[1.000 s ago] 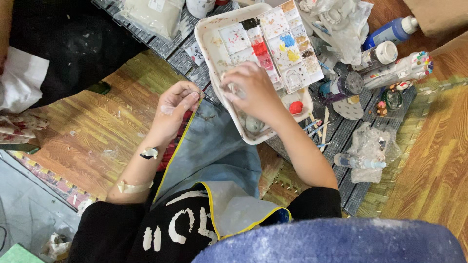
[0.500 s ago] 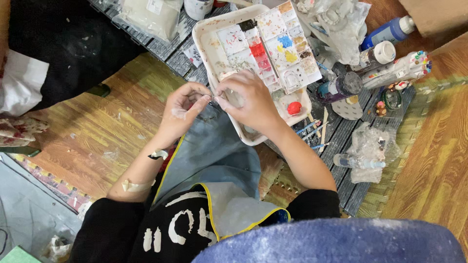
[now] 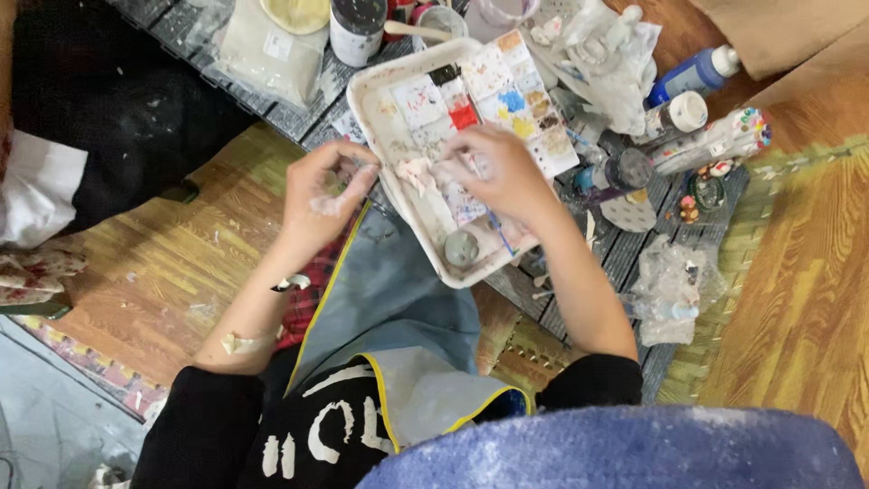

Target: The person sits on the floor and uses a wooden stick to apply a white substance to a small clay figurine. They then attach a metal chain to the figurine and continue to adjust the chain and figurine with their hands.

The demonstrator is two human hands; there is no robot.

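My left hand point(image 3: 321, 195) is just left of a white tray point(image 3: 362, 100), fingers pinched on a small whitish lump. My right hand point(image 3: 502, 177) rests over the middle of the tray, and its fingers pinch a thin tool whose tip points left at a pale lump point(image 3: 415, 172) lying in the tray. The tray carries a palette of paint squares point(image 3: 507, 100) in red, blue, yellow and brown. A round grey blob point(image 3: 462, 246) sits near its front end. The tray partly overhangs my grey apron point(image 3: 389, 299).
A blue bottle point(image 3: 692, 72), a white-capped jar point(image 3: 681, 113), a tube of coloured dots point(image 3: 715, 140) and small figurines lie to the right. A plastic-wrapped white figure point(image 3: 602, 54) and a cup point(image 3: 356, 27) stand behind the tray. A crumpled bag point(image 3: 670, 281) is near my right forearm.
My hands came close together at the tray's left edge half a second ago. They have since drawn apart, the right one going further over the tray.
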